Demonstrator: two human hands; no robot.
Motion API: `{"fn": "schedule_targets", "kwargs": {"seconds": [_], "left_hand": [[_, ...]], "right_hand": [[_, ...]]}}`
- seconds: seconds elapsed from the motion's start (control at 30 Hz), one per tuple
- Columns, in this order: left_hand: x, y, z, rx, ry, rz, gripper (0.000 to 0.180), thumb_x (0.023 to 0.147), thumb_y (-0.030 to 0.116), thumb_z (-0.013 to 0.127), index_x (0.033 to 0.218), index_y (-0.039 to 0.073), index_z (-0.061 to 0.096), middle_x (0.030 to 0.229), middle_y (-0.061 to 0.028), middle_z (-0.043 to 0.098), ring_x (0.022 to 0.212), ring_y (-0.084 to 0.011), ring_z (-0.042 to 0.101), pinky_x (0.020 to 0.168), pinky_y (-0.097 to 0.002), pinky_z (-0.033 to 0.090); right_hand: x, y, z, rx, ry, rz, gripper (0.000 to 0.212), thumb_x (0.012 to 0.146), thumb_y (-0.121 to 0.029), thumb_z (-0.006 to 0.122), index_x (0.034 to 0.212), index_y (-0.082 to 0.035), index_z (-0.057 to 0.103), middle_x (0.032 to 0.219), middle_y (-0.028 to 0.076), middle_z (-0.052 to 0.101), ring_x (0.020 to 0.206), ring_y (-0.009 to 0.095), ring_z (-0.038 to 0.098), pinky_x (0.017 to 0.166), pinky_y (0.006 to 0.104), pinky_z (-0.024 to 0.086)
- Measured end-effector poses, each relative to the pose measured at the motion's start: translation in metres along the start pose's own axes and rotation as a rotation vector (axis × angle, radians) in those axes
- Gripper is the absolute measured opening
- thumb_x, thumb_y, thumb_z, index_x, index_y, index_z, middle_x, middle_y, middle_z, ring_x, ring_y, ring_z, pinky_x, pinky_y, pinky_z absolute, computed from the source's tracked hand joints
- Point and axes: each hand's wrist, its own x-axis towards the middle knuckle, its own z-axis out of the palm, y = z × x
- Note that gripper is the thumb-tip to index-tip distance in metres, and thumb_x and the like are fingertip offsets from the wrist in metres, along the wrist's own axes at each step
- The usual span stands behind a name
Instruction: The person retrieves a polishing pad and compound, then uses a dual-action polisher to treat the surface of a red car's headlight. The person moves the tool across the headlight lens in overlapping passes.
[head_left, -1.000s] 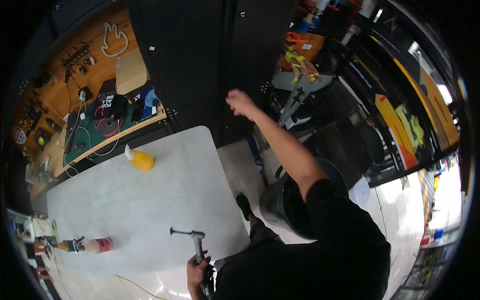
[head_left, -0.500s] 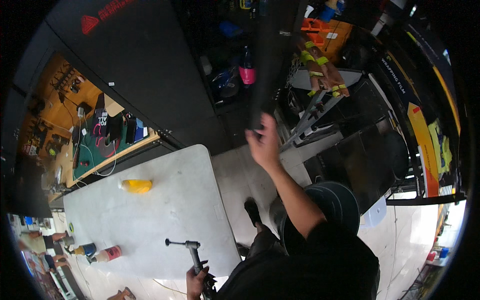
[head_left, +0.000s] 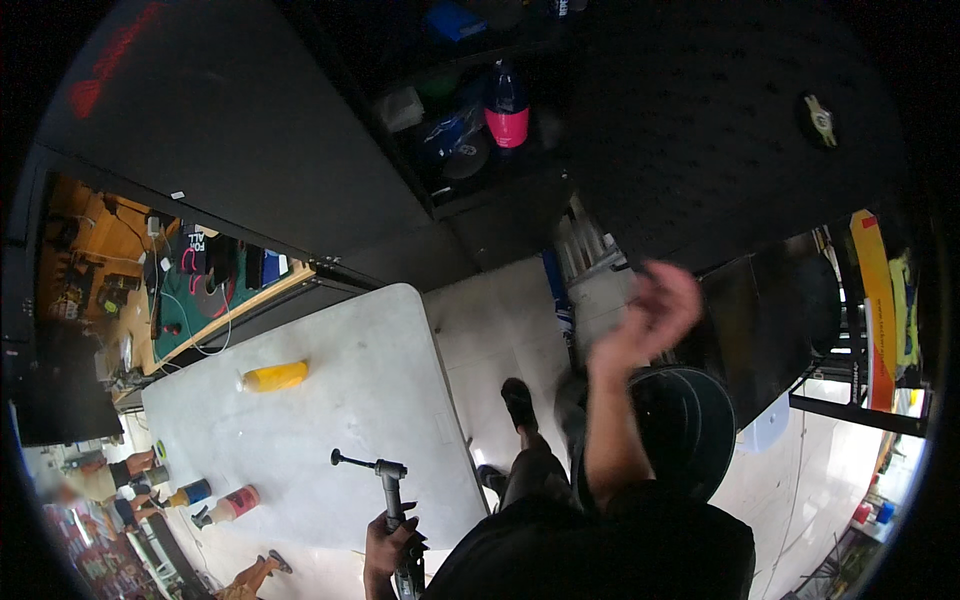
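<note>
My left hand (head_left: 392,545) is wrapped round the grey barrel of a small rotary polisher (head_left: 392,482). The tool's slim rod, tipped with a small dark disc, points left over the near edge of the white table. My right hand (head_left: 660,315) is raised at the lower edge of a black cabinet door (head_left: 740,130), which stands open with a metal latch (head_left: 820,120) on it. Motion smears the right fingers, so whether they touch the door is unclear. Inside the cabinet stands a dark bottle with a pink lower part (head_left: 506,115), beside plastic-bagged items.
A yellow bottle (head_left: 275,377) lies on the white table (head_left: 330,440); two spray bottles are at its left end. Below my right forearm is a dark round bin (head_left: 690,430). A cluttered workbench (head_left: 225,300) adjoins the table. Other people's legs (head_left: 255,578) show at lower left.
The cabinet door has swung from edge-on to broad across the upper right, hiding the shelving there. My right hand moved right and slightly down with it. The left hand keeps the polisher.
</note>
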Motion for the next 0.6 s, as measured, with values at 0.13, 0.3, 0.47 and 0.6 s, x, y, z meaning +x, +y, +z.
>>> {"fn": "schedule_targets", "kwargs": {"seconds": [0.13, 0.3, 0.47, 0.6], "left_hand": [[-0.005, -0.001, -0.005, 0.005, 0.070, -0.006, 0.044, 0.091, 0.010, 0.070, 0.129, -0.009, 0.058, 0.068, -0.0064, 0.061, 0.058, -0.0169, 0.063, 0.058, -0.0345, 0.057], [-0.011, -0.014, 0.001, -0.037, 0.169, 0.041, 0.044, 0.088, 0.015, 0.067, 0.126, -0.008, 0.061, 0.068, -0.0132, 0.066, 0.056, -0.0226, 0.067, 0.057, -0.0391, 0.059], [-0.010, -0.042, 0.002, -0.082, 0.191, -0.046, 0.045, 0.089, 0.016, 0.068, 0.126, -0.008, 0.061, 0.067, -0.0126, 0.066, 0.058, -0.0230, 0.068, 0.058, -0.0372, 0.057], [-0.002, -0.043, 0.011, -0.107, 0.135, -0.105, 0.043, 0.091, 0.015, 0.069, 0.126, -0.007, 0.061, 0.069, -0.0123, 0.067, 0.061, -0.0219, 0.068, 0.061, -0.0351, 0.057]], "right_hand": [[-0.041, 0.065, 0.177, 0.094, -0.448, 0.317, 0.071, 0.084, -0.007, 0.071, 0.146, 0.002, 0.039, 0.146, 0.022, 0.046, 0.133, 0.034, 0.049, 0.105, 0.0451, 0.047], [-0.050, 0.083, 0.279, -0.051, -0.536, 0.212, 0.072, 0.079, -0.020, 0.081, 0.138, 0.003, 0.047, 0.134, 0.026, 0.054, 0.126, 0.041, 0.053, 0.103, 0.0484, 0.045], [-0.117, 0.040, 0.250, -0.021, -0.516, 0.265, 0.055, 0.075, -0.026, 0.086, 0.115, 0.001, 0.059, 0.110, 0.021, 0.063, 0.104, 0.039, 0.062, 0.091, 0.0465, 0.050], [-0.202, 0.006, 0.234, -0.054, -0.699, 0.158, 0.074, 0.061, -0.025, 0.091, 0.123, 0.000, 0.058, 0.114, 0.025, 0.059, 0.108, 0.044, 0.058, 0.095, 0.0534, 0.047]]}}
